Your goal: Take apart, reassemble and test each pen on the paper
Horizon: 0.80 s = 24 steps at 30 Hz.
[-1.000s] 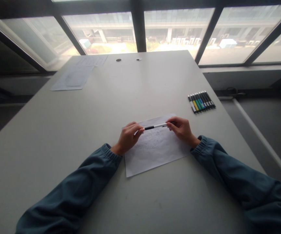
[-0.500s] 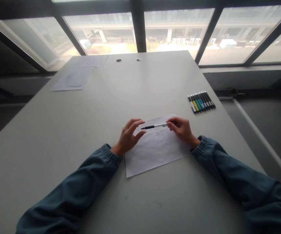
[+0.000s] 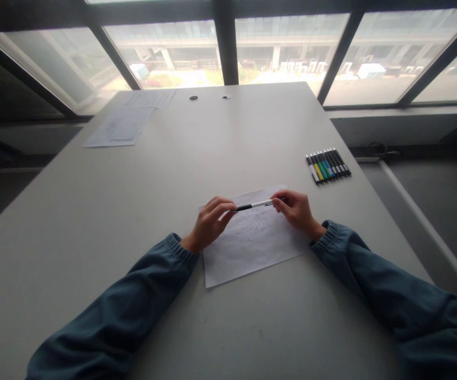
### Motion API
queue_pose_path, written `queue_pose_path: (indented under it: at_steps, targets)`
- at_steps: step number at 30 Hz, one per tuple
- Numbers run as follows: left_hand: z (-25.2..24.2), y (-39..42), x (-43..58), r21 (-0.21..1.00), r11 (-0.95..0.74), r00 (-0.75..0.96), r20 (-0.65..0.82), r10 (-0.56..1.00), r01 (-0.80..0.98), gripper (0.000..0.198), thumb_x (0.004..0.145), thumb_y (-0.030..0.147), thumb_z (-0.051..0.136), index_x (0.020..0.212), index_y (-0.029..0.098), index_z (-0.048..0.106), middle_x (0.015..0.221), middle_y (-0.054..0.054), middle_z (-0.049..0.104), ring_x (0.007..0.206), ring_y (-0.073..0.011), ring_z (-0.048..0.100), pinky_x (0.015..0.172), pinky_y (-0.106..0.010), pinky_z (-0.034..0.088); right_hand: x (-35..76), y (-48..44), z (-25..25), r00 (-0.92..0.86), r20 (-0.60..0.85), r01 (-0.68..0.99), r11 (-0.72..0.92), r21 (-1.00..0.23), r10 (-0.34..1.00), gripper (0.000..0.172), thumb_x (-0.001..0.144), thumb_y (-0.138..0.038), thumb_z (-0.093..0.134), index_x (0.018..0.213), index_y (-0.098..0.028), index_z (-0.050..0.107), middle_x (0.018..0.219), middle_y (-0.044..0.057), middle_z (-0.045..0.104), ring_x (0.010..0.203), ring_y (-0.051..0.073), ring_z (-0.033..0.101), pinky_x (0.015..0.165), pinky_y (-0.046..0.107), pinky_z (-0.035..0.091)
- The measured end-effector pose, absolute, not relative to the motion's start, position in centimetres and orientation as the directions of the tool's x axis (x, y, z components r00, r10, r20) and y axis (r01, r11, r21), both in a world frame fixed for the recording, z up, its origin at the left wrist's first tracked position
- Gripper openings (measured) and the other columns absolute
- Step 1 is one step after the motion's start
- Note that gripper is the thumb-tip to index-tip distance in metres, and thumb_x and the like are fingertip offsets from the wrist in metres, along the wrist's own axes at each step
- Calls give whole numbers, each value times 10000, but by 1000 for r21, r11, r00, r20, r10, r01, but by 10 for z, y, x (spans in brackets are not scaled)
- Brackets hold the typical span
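A pen (image 3: 257,204) with a white barrel and a dark grip is held level between my two hands. My left hand (image 3: 211,220) pinches its tip end between thumb and fingers. At the other end, my right hand (image 3: 294,210) has its thumb and fingers closed on the pen, hiding that end. Beneath both hands lies a white sheet of paper (image 3: 248,264), slightly turned, with faint scribbled marks in its middle.
A neat row of several pens (image 3: 328,166) with white, yellow, green, blue and dark barrels lies near the table's right edge. Loose papers (image 3: 119,124) rest at the far left of the white table (image 3: 165,332). Windows (image 3: 291,53) stand beyond the table's far edge.
My left thumb and fingers, spread around the pen's tip before, have closed on it. My right hand and the pen have hardly moved.
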<state>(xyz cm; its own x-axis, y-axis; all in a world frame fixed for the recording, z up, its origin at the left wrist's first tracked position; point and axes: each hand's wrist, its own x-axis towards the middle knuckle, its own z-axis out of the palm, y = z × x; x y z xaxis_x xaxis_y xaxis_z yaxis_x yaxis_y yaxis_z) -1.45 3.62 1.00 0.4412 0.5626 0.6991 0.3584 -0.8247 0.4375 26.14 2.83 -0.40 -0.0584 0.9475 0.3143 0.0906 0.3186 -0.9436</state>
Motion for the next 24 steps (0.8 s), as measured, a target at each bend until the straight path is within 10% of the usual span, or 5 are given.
queue_pose_path:
  at_steps: [14, 24]
  targets:
    - [6, 37, -15, 486, -763, 443, 623, 645, 427, 58, 951, 244, 636, 939, 188, 645, 845, -43, 669, 784, -158, 626, 727, -292, 516, 261, 27, -1, -73, 315, 93, 321, -943, 946, 243, 862, -415, 753, 877, -174, 731, 679, 10, 660, 560, 118, 587, 512, 245, 470]
    - [-1, 40, -18, 518, -747, 512, 545, 664, 417, 468, 1051, 391, 422, 656, 191, 575, 611, -10, 610, 608, -133, 578, 699, -296, 466, 261, 26, -2, -98, 327, 101, 336, -936, 940, 255, 862, -430, 751, 893, -177, 739, 696, 17, 667, 573, 129, 590, 526, 262, 486]
